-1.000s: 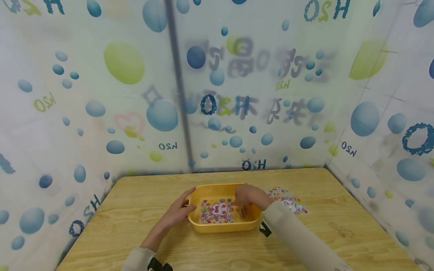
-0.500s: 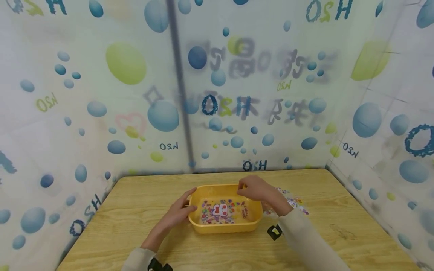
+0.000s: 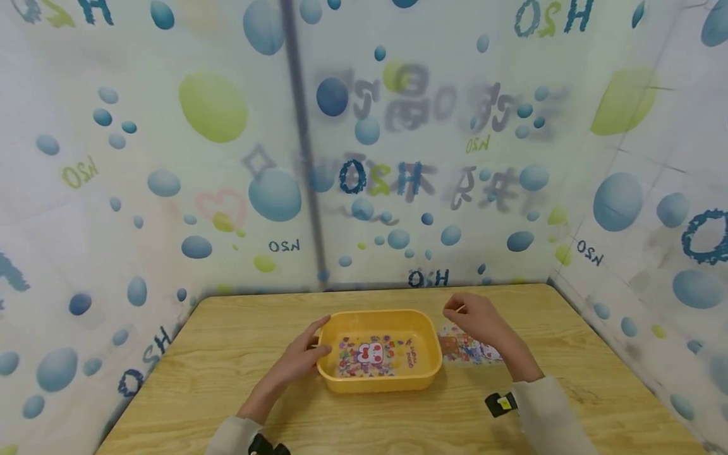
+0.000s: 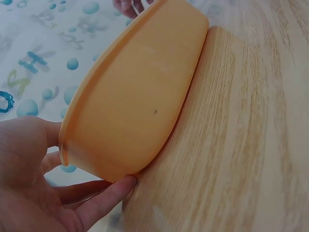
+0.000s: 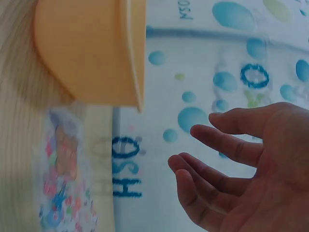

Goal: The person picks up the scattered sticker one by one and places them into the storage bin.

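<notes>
On the wooden table, walled in on three sides by a translucent curtain printed with blue and green bubbles, a yellow plastic tub sat near the middle. It looked stiff, light and smooth-walled, likely to slide on the wood; the rolled rim at either short end seemed the best hold. The left hand rested against the tub's left end, fingers nearly straight along the wall, thumb at the rim, steadying rather than gripping. A sticker sheet lay flat inside the tub, and a second sticker sheet lay on the table just right of it: thin, floppy, easiest lifted by an edge. The right hand hovered above that second sheet, fingers loosely spread and slightly bent, holding nothing.
</notes>
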Demonstrator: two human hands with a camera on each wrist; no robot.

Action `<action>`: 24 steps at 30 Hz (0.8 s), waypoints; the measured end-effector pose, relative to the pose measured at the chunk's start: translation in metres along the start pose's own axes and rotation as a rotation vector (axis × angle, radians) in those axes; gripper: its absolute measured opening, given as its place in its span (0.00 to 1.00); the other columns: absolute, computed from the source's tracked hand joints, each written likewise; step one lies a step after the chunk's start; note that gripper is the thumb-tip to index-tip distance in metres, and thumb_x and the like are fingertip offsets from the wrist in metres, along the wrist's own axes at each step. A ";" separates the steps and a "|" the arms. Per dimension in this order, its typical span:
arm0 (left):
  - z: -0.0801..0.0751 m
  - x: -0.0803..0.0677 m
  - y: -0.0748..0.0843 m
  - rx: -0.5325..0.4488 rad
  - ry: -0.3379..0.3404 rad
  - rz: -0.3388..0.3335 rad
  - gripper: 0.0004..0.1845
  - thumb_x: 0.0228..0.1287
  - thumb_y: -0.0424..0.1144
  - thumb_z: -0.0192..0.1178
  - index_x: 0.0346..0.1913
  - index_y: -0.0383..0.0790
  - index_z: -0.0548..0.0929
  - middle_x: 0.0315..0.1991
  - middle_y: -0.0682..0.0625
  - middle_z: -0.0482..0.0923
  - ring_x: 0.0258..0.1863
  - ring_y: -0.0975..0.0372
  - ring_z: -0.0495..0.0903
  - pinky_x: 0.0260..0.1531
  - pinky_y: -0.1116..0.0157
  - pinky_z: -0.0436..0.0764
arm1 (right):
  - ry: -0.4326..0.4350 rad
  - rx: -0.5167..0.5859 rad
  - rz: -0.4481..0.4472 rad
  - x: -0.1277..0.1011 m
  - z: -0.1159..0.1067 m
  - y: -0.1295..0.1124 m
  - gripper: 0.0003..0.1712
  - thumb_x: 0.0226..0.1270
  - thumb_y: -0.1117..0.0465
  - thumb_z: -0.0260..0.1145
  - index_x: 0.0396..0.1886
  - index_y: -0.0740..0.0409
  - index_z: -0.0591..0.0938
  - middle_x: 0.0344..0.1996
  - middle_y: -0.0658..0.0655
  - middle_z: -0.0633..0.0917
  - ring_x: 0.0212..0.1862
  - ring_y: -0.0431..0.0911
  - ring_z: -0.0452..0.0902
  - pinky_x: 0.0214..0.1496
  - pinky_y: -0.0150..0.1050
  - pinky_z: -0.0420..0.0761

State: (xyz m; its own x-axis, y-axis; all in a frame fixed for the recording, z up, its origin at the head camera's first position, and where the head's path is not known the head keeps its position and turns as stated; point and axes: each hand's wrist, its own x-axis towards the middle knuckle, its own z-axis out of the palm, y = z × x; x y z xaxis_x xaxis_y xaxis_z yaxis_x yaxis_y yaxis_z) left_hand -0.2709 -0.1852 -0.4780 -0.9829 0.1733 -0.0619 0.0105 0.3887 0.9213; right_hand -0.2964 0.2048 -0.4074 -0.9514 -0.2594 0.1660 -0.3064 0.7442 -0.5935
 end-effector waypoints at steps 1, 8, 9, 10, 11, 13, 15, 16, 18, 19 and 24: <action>0.000 0.000 0.000 0.000 -0.001 0.003 0.34 0.76 0.37 0.57 0.81 0.54 0.62 0.66 0.28 0.73 0.52 0.51 0.83 0.43 0.57 0.88 | 0.013 0.002 0.001 -0.002 -0.002 0.005 0.09 0.76 0.59 0.63 0.45 0.58 0.87 0.43 0.58 0.88 0.45 0.52 0.86 0.43 0.46 0.88; -0.001 0.001 0.000 -0.005 -0.021 0.000 0.34 0.77 0.38 0.57 0.81 0.52 0.60 0.64 0.30 0.74 0.51 0.52 0.82 0.44 0.54 0.88 | 0.085 0.007 0.028 -0.019 -0.011 0.034 0.10 0.75 0.60 0.64 0.42 0.61 0.87 0.40 0.60 0.88 0.40 0.50 0.85 0.37 0.41 0.85; -0.001 0.001 0.000 -0.006 -0.021 -0.004 0.34 0.77 0.38 0.57 0.81 0.52 0.60 0.64 0.30 0.74 0.51 0.52 0.82 0.44 0.54 0.88 | 0.091 0.005 0.034 -0.021 -0.012 0.038 0.10 0.75 0.60 0.64 0.42 0.61 0.87 0.40 0.60 0.88 0.40 0.49 0.84 0.37 0.41 0.84; -0.001 0.001 0.000 -0.004 -0.023 -0.005 0.34 0.77 0.38 0.57 0.82 0.53 0.60 0.65 0.30 0.73 0.51 0.52 0.82 0.44 0.55 0.88 | 0.100 0.004 0.042 -0.023 -0.013 0.043 0.09 0.75 0.60 0.64 0.42 0.61 0.87 0.40 0.59 0.88 0.40 0.49 0.84 0.36 0.40 0.83; -0.001 0.001 0.000 -0.003 -0.025 -0.006 0.34 0.77 0.38 0.57 0.82 0.53 0.60 0.65 0.30 0.73 0.51 0.52 0.82 0.44 0.55 0.88 | 0.102 0.007 0.044 -0.025 -0.015 0.047 0.10 0.75 0.60 0.64 0.42 0.62 0.87 0.40 0.60 0.88 0.39 0.49 0.84 0.36 0.40 0.83; -0.001 0.002 0.001 0.003 -0.019 -0.012 0.34 0.77 0.39 0.57 0.81 0.54 0.60 0.65 0.30 0.73 0.51 0.52 0.82 0.44 0.55 0.88 | 0.099 0.013 0.055 -0.028 -0.018 0.057 0.11 0.76 0.60 0.63 0.44 0.63 0.87 0.41 0.62 0.88 0.39 0.48 0.83 0.35 0.40 0.82; -0.001 0.002 0.001 0.011 -0.012 -0.017 0.34 0.77 0.39 0.57 0.81 0.54 0.61 0.66 0.30 0.73 0.52 0.52 0.82 0.45 0.55 0.88 | 0.091 0.021 0.073 -0.029 -0.021 0.067 0.13 0.77 0.59 0.62 0.45 0.65 0.87 0.40 0.63 0.88 0.38 0.47 0.82 0.34 0.39 0.80; 0.000 0.002 0.001 0.015 -0.009 -0.021 0.34 0.77 0.39 0.57 0.81 0.54 0.61 0.66 0.30 0.73 0.52 0.52 0.81 0.45 0.55 0.88 | 0.088 0.024 0.083 -0.029 -0.021 0.072 0.13 0.77 0.59 0.62 0.45 0.65 0.87 0.40 0.64 0.88 0.37 0.47 0.81 0.34 0.39 0.80; 0.000 0.002 0.002 0.019 0.002 -0.034 0.34 0.76 0.40 0.58 0.81 0.56 0.62 0.67 0.31 0.73 0.52 0.52 0.81 0.46 0.56 0.88 | 0.075 0.035 0.096 -0.030 -0.022 0.081 0.14 0.77 0.59 0.62 0.46 0.67 0.86 0.39 0.64 0.87 0.34 0.45 0.79 0.33 0.38 0.79; 0.001 0.001 0.002 0.020 0.005 -0.038 0.34 0.76 0.40 0.58 0.81 0.56 0.62 0.67 0.31 0.73 0.52 0.52 0.81 0.46 0.56 0.88 | 0.069 0.039 0.097 -0.030 -0.022 0.086 0.14 0.77 0.60 0.62 0.46 0.68 0.86 0.37 0.64 0.87 0.34 0.45 0.78 0.32 0.38 0.78; 0.002 0.001 0.002 0.016 0.006 -0.037 0.33 0.76 0.39 0.58 0.80 0.56 0.63 0.67 0.32 0.73 0.52 0.52 0.82 0.47 0.55 0.88 | 0.059 0.051 0.146 -0.034 -0.023 0.100 0.14 0.77 0.60 0.62 0.45 0.69 0.85 0.34 0.62 0.86 0.32 0.45 0.76 0.31 0.37 0.76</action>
State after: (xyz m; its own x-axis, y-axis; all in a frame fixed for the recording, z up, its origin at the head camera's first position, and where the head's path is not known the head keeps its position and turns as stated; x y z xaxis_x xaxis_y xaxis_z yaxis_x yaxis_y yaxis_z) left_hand -0.2711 -0.1827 -0.4768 -0.9837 0.1532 -0.0940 -0.0234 0.4095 0.9120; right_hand -0.2950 0.3024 -0.4541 -0.9863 -0.1132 0.1201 -0.1643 0.7384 -0.6540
